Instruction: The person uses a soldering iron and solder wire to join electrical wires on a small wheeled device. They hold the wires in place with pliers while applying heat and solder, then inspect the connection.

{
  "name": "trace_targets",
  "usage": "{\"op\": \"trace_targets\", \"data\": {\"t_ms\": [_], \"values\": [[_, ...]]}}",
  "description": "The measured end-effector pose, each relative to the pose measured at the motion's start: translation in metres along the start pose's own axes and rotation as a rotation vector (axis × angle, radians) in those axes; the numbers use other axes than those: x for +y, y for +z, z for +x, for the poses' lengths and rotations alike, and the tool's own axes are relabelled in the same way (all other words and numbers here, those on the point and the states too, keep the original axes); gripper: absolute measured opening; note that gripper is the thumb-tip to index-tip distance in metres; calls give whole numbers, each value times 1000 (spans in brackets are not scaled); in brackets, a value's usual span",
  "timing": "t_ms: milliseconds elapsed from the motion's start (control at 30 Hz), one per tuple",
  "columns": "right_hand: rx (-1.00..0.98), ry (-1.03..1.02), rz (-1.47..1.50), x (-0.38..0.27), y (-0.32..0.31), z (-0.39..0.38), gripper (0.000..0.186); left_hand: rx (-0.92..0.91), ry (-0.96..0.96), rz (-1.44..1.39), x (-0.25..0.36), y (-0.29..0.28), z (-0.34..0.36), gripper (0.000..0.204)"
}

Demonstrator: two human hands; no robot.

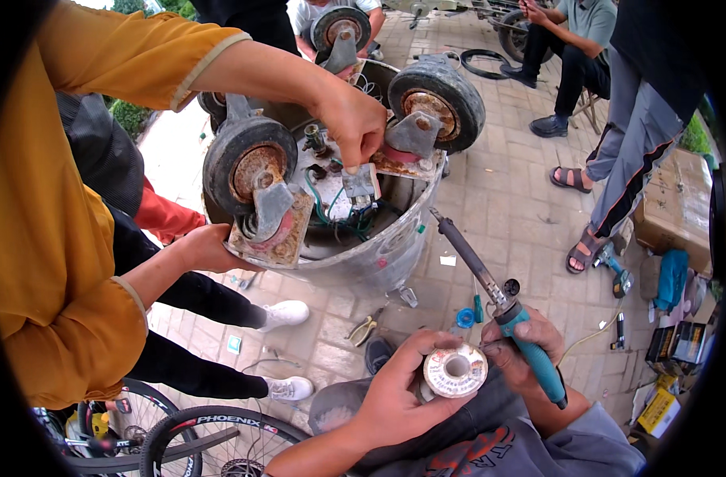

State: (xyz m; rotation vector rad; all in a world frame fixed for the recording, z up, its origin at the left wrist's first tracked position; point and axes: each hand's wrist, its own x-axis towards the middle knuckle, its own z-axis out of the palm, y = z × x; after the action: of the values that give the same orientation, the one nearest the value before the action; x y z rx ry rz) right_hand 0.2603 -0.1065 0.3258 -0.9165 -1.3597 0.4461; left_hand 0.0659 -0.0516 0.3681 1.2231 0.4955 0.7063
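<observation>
Low in the view, the left hand (406, 385) was curled around a small spool of solder wire (456, 370), gripping it by the rim with its flat face turned up, while the right hand (522, 350) just beside it was clenched on the teal handle of a soldering iron (498, 298). The iron's dark shaft slanted up and to the left, its tip close to the wall of a round, battered metal housing (387, 254) but apart from the wiring. That housing was turned upside down, with three rusty caster wheels (247, 163) standing up from its base, and a tangle of green wires (335, 211) lay exposed in the opening between them. Another person in an orange sleeve steadied it: one hand (200, 250) under the near rim, the other hand (351, 119) pinching a small metal part above the wires. The step seemed to be readying a soldered joint, with iron and solder both in hand but neither yet at the wiring. The next move would likely call for bringing the tip and a free end of solder together at one wire end, clear of the helper's fingers. Pliers (363, 328) and other small tools lay on the paved ground (506, 199) below, and a bicycle tyre (220, 429) curved along the lower edge.
</observation>
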Motion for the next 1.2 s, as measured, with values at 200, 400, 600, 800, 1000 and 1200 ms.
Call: {"op": "trace_targets", "data": {"t_ms": [200,400,600,800,1000,1200], "values": [[-27,81,282,-2,2,3,47,-184,39,-87,3,-34,-3,64],[71,215,343,2,-34,32,51,494,346,577,42,-71,2,67],[37,145,108,-7,-30,106,59,544,342,678,60,-100,41,62],[26,359,5,-13,-16,126,45,485,368,746,58,-102,57,62],[-25,186,-116,4,-9,133,40,442,306,816,68,-105,68,65],[92,189,87,7,-7,120,45,619,386,386,68,-85,65,58]]}}
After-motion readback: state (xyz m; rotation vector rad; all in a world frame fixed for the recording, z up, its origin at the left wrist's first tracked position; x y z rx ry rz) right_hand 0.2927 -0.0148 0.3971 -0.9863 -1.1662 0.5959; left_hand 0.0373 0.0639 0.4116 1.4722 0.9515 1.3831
